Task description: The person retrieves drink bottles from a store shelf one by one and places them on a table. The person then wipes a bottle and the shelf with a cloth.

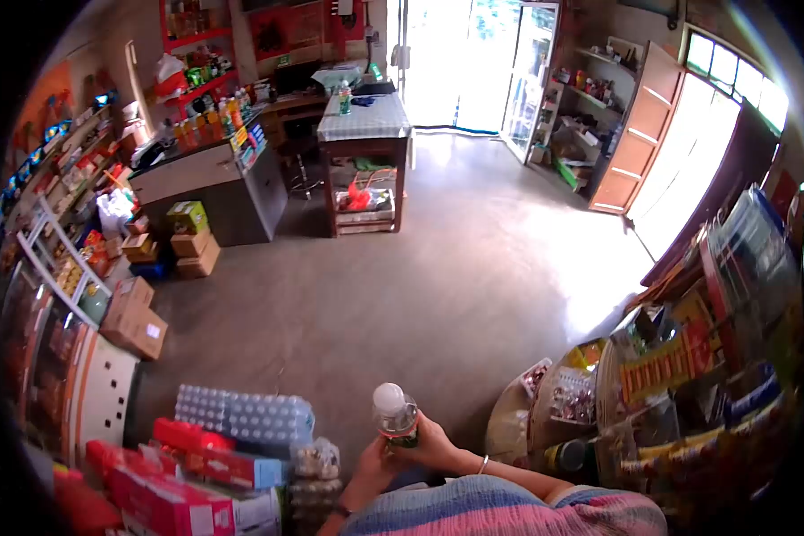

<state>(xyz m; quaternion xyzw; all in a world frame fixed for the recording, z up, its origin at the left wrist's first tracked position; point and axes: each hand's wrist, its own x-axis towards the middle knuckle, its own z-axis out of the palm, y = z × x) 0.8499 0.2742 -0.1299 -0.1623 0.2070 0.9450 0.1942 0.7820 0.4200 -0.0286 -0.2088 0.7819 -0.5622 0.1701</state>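
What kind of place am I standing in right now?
Probably a small general store: there are shelves of goods along the wall, a counter lined with drink bottles, and stacked packs of bottles on the floor.

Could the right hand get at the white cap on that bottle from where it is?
Probably yes. The right hand is on the bottle, a little below the white cap, and nothing seems to cover the cap or stand between them.

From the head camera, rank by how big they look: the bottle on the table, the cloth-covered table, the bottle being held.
1. Cloth-covered table
2. Held bottle, much nearer the camera
3. Bottle on the table
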